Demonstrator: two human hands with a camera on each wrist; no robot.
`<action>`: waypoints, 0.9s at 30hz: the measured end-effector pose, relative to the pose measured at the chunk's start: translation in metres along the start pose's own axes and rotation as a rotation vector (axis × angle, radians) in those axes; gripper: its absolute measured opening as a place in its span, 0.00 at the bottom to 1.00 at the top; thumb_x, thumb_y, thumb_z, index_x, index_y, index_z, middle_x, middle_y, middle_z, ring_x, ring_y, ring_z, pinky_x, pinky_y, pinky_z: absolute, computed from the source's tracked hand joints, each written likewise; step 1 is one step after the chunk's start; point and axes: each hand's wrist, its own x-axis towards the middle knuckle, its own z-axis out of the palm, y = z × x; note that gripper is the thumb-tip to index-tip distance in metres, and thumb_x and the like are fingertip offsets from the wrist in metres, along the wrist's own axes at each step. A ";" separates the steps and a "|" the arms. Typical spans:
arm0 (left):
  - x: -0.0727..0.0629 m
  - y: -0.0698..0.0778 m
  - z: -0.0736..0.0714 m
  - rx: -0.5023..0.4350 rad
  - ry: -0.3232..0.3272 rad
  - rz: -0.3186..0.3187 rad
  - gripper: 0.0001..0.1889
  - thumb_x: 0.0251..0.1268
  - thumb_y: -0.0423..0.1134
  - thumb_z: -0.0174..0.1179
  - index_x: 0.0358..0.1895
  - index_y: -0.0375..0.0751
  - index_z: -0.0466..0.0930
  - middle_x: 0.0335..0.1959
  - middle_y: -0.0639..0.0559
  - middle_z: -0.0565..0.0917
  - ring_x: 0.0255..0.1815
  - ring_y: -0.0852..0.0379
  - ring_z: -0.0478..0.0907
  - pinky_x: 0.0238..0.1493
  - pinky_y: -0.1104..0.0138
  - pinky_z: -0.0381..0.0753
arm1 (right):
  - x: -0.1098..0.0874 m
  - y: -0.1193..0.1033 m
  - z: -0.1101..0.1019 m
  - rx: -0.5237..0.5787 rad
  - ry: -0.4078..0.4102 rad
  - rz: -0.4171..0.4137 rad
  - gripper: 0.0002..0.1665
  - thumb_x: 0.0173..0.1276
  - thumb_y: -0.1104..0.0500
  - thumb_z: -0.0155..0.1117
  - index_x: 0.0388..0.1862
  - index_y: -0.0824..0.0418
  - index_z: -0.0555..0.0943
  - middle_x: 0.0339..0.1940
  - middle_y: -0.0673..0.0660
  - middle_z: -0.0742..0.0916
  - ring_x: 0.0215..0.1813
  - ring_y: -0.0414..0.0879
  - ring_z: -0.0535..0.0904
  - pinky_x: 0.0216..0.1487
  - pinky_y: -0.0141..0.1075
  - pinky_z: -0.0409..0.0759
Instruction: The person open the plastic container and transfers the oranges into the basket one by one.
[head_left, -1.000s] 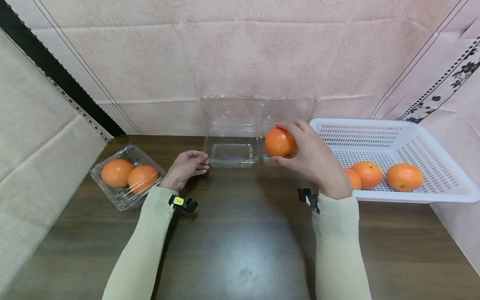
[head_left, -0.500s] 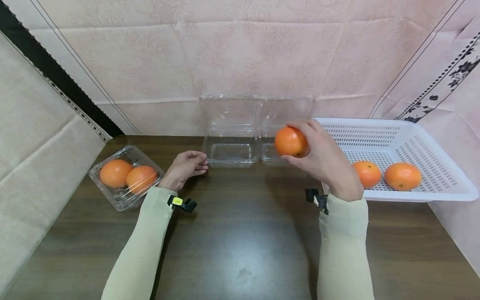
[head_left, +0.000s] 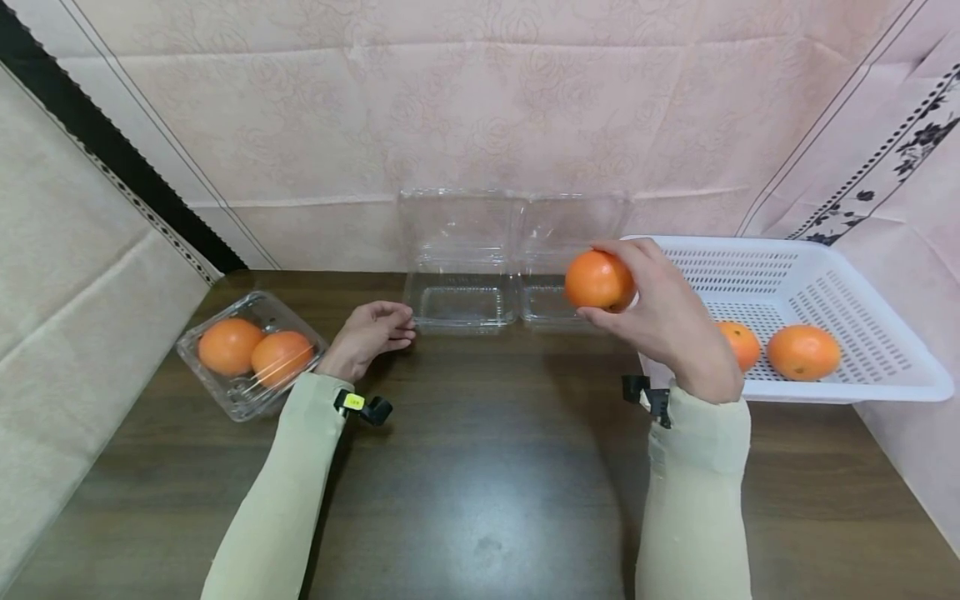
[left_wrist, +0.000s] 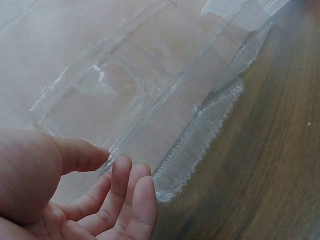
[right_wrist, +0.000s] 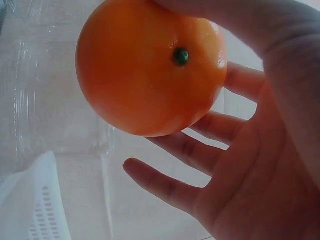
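Note:
My right hand [head_left: 671,317] holds an orange [head_left: 598,281] between thumb and fingers, in front of the right-hand clear plastic clamshell [head_left: 542,307]. The right wrist view shows a small green stem end on this orange [right_wrist: 145,70]. My left hand [head_left: 372,335] is at the near left corner of the other clear clamshell [head_left: 461,307]; in the left wrist view thumb and fingertips pinch its edge [left_wrist: 172,182]. Both clamshells stand side by side, lids raised against the cloth behind. No fruit shows inside them.
A white perforated basket [head_left: 885,350] stands at the right with oranges, one of them [head_left: 804,352] in full view and another partly behind my right hand. To the left, a closed clamshell [head_left: 251,406] contains two oranges. Cloth-covered walls [head_left: 495,117] border the brown table [head_left: 480,467].
My right hand has moved right with the orange, from over the right-hand clamshell toward the basket, covering more of the basket's oranges. The left hand has stayed in place.

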 end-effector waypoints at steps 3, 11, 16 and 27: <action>0.000 0.000 0.000 0.000 -0.003 0.000 0.22 0.81 0.43 0.52 0.69 0.33 0.67 0.60 0.38 0.76 0.47 0.57 0.82 0.53 0.71 0.88 | -0.002 0.003 -0.003 0.002 0.007 0.009 0.43 0.60 0.54 0.78 0.73 0.52 0.71 0.68 0.59 0.76 0.63 0.59 0.73 0.63 0.62 0.77; 0.001 -0.001 0.000 0.004 0.001 0.004 0.22 0.81 0.43 0.52 0.68 0.33 0.68 0.58 0.38 0.77 0.49 0.55 0.82 0.52 0.72 0.88 | -0.005 0.011 -0.007 0.005 0.014 0.021 0.44 0.60 0.55 0.78 0.75 0.53 0.70 0.68 0.60 0.75 0.64 0.60 0.72 0.63 0.62 0.76; 0.000 -0.001 0.000 0.005 0.003 0.009 0.22 0.81 0.43 0.52 0.69 0.32 0.68 0.59 0.38 0.77 0.48 0.55 0.82 0.51 0.72 0.88 | -0.007 0.015 -0.010 -0.001 0.002 0.044 0.44 0.61 0.54 0.77 0.74 0.54 0.70 0.69 0.62 0.74 0.63 0.61 0.70 0.62 0.63 0.75; 0.000 -0.001 0.000 0.002 -0.002 0.012 0.23 0.81 0.43 0.52 0.69 0.32 0.67 0.59 0.38 0.77 0.46 0.58 0.82 0.51 0.72 0.88 | -0.010 0.022 -0.015 -0.004 -0.034 0.073 0.45 0.63 0.50 0.76 0.76 0.53 0.68 0.71 0.61 0.73 0.65 0.62 0.69 0.62 0.64 0.75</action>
